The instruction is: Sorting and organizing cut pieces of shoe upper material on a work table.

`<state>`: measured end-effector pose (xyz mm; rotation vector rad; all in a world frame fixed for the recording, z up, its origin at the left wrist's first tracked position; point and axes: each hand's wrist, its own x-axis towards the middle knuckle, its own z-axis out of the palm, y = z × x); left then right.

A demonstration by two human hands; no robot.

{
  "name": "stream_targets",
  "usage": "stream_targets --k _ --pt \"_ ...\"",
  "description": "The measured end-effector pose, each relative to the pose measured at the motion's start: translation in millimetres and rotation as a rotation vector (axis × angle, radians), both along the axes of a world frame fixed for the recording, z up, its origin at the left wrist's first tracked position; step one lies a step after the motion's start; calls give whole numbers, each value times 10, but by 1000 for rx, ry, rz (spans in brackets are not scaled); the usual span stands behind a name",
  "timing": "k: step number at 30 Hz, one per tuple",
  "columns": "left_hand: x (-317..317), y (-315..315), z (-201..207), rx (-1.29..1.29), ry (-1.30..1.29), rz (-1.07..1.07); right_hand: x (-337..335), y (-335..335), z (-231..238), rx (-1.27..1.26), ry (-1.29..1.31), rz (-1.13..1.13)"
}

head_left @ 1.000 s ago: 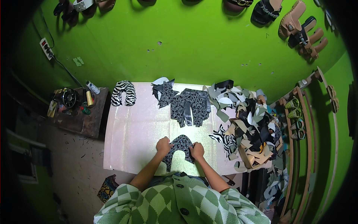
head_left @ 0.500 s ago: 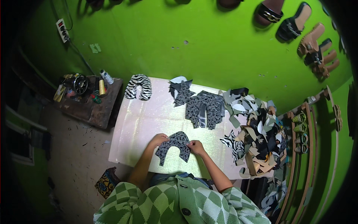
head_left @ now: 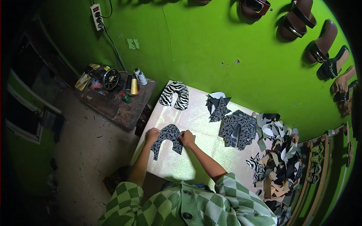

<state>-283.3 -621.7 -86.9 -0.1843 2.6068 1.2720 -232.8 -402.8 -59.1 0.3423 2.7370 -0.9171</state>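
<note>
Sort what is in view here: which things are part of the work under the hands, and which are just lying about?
In hand:
- dark patterned U-shaped cut piece
- left hand and right hand, each on a side of it
- white table

Lying about:
- zebra-striped cut piece
- stack of dark patterned pieces
- heap of scraps
- thread spools
- sandals on the wall

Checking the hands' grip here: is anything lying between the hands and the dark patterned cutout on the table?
Nothing visible: the left hand and right hand both rest directly on the dark patterned cutout.
</note>
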Motion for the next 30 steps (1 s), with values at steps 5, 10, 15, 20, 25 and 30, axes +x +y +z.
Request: stream_targets --k 5,10,15,20,25,30 --pt "140 210 221 -252 153 115 -9 -23 94 11 -6 -81" --pt "252 487 307 -531 188 202 92 194 87 -213 175 -42" --pt "407 756 459 -494 347 166 384 871 140 -524 388 -103" --pt "552 1235 509 -242 494 -39 905 1849 204 -274 543 -353" --pt "661 1907 314 -110 540 -215 1368 2507 8 43 535 -537" --pt "728 2571 144 53 345 -365 1492 2698 4 160 496 -726"
